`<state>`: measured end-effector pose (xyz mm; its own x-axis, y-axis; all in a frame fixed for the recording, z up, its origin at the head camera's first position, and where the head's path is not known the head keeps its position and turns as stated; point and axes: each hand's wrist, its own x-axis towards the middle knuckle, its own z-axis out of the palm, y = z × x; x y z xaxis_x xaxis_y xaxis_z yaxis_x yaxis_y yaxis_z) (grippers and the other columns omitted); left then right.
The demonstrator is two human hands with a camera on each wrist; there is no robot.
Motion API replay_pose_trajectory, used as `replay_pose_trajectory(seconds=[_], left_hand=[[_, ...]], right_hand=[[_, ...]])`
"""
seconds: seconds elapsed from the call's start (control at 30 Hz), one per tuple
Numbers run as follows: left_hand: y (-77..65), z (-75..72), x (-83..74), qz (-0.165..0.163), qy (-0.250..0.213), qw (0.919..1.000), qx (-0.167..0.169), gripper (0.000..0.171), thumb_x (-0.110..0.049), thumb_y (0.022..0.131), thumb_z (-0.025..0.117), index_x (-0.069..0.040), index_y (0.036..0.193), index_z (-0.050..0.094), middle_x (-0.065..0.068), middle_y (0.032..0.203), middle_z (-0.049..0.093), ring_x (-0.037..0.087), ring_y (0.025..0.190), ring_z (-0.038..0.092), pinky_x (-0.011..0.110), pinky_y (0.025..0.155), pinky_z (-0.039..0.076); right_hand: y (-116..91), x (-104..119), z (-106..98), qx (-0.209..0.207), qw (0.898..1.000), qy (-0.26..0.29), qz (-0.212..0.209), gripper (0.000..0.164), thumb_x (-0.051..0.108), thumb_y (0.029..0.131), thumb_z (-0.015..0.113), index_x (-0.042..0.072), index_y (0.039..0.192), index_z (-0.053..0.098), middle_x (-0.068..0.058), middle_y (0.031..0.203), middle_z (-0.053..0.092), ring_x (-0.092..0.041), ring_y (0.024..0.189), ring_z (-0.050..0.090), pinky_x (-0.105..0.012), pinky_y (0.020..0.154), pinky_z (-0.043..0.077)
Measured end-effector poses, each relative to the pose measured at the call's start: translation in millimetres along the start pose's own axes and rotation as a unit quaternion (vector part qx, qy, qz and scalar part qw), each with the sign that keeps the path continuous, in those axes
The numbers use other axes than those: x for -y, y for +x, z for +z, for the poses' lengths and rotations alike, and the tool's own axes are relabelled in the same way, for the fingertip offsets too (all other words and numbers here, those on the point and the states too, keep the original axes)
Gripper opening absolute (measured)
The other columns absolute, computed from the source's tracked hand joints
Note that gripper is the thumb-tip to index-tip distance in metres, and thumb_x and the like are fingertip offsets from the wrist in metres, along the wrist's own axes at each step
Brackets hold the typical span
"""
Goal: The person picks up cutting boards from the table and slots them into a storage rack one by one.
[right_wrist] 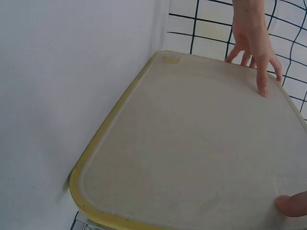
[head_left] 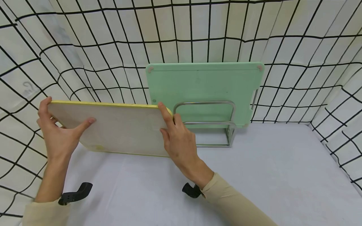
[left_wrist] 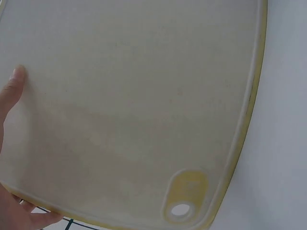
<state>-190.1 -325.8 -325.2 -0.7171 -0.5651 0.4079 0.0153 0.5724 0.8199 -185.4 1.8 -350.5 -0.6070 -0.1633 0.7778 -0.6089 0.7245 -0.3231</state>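
Both hands hold a beige cutting board [head_left: 124,128] with a yellow rim, tilted up on its long side at the left of the head view. The left hand [head_left: 57,128] grips its left end, thumb on the near face and fingers behind. At the right end, the right hand [head_left: 179,141] holds the board's upper corner, a finger over the top edge and the thumb on the face. A yellow patch with a hole [left_wrist: 181,209] shows in one corner. Behind, a green cutting board [head_left: 203,84] stands upright in a metal wire rack [head_left: 230,135].
Black wire grid panels [head_left: 190,40] enclose the back and both sides, with white sheeting behind them. A white surface [head_left: 268,175] lies underneath. Black wrist mounts [head_left: 76,194] are fixed at both cuffs.
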Motion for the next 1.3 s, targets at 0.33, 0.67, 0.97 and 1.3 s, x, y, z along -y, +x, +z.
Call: replay_pose_trajectory(seconds=[0.33,0.67,0.97,1.3], left_hand=[[-3.4,-4.5,-6.6,0.035,-0.004,0.9990,-0.027,0.109,-0.017,0.071,0.096,-0.052,0.153,0.033,-0.028,0.129,0.034,-0.002,0.113,0.034,0.020,0.085,0.034],[6.5,-9.1,-0.2,0.034,0.006,0.9984,-0.045,0.112,-0.019,0.069,0.098,-0.053,0.153,0.033,-0.028,0.130,0.034,-0.002,0.115,0.036,0.018,0.088,0.036],[8.3,-11.0,2.3,0.061,0.006,0.9959,-0.066,0.114,-0.015,0.067,0.099,-0.051,0.154,0.034,-0.031,0.133,0.036,-0.003,0.116,0.033,0.019,0.091,0.035],[3.7,-12.1,-12.6,0.036,0.015,0.9966,-0.073,0.109,-0.021,0.072,0.096,-0.051,0.155,0.032,-0.023,0.142,0.033,-0.004,0.122,0.032,0.030,0.108,0.039]], right_hand=[[3.5,-2.1,4.5,-0.008,0.999,0.035,-0.001,0.084,0.009,0.089,0.082,0.029,0.158,0.038,-0.004,0.094,0.055,-0.011,0.055,0.053,-0.021,0.043,0.040],[10.7,-1.6,10.4,0.003,0.998,0.062,0.000,0.083,0.010,0.092,0.080,0.029,0.159,0.036,-0.004,0.095,0.056,-0.011,0.054,0.050,-0.019,0.045,0.036],[15.1,-4.6,18.6,0.007,0.997,0.073,-0.003,0.082,0.010,0.093,0.078,0.028,0.160,0.034,-0.005,0.098,0.057,-0.011,0.053,0.049,-0.017,0.045,0.034],[25.6,-7.9,22.9,0.011,0.996,0.087,-0.006,0.081,0.011,0.094,0.077,0.028,0.160,0.032,-0.006,0.099,0.059,-0.013,0.053,0.049,-0.016,0.045,0.033]])
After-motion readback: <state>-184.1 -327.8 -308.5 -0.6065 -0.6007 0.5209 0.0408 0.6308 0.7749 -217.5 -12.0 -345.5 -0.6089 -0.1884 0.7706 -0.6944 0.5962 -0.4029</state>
